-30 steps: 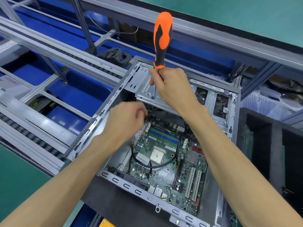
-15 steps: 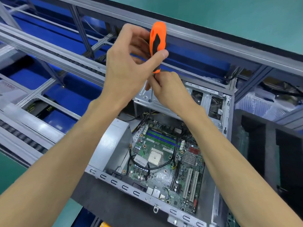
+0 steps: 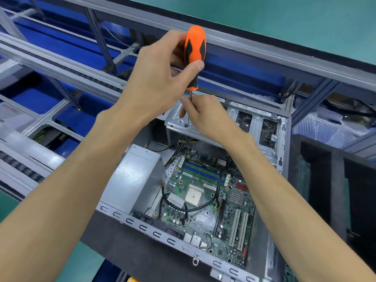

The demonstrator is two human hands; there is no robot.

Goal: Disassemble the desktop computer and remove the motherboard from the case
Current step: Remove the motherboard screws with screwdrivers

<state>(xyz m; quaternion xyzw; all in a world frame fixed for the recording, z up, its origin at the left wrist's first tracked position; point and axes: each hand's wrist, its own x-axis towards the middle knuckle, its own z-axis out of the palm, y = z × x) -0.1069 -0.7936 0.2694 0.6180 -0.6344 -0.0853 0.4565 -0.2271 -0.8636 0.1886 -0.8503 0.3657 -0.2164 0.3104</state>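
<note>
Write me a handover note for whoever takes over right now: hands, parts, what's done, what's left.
Left hand grips the orange screwdriver handle. Right hand pinches its shaft, tip down on the metal drive bracket at the case's far end.
Motherboard sits in the open case, black cables across it, power supply beside it.
Done: side panel off.
Left: bracket screw, cables, board out.

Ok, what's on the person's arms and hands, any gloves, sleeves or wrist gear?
Nothing that shows. The left hand and right hand are bare, without gloves, rings or tape. Both forearms are uncovered down to the frame edge: no sleeves, no watch, no wrist strap or cable on either.
</note>
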